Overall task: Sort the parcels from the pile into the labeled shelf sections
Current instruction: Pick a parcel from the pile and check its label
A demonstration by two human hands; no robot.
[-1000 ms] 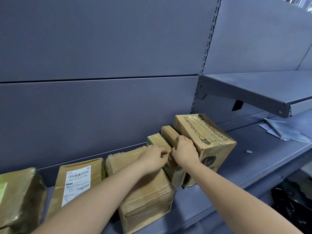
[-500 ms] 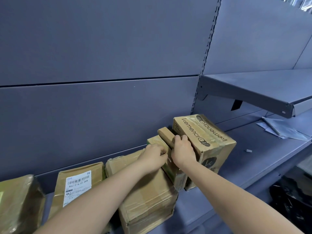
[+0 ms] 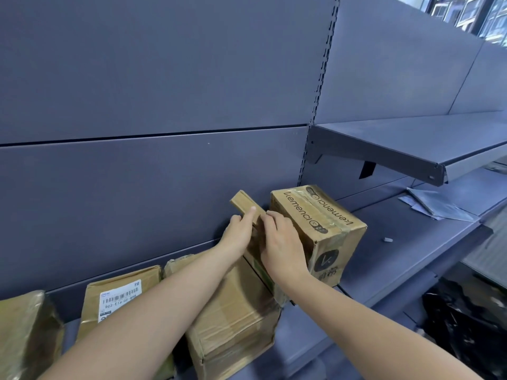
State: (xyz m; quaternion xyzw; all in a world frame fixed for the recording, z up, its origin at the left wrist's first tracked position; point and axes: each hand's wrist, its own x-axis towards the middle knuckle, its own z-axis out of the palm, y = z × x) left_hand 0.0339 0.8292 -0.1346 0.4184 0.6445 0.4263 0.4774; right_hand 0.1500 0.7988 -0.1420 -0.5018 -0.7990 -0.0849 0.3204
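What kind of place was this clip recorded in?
Probably a parcel depot or stockroom: grey metal shelving with slotted uprights, taped cardboard parcels in a row, one with a barcode label.

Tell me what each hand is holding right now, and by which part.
Both hands hold the small flat brown cardboard parcel standing between the bigger boxes: the left hand on its left face near the top, the right hand against its right face.

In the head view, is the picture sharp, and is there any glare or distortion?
Head view: even, soft light; the Kemenci box print is readable, and its tape gives slight glare. The wide lens bends the upper shelf edge. Bright windows are washed out; the black bag stays dark and unclear.
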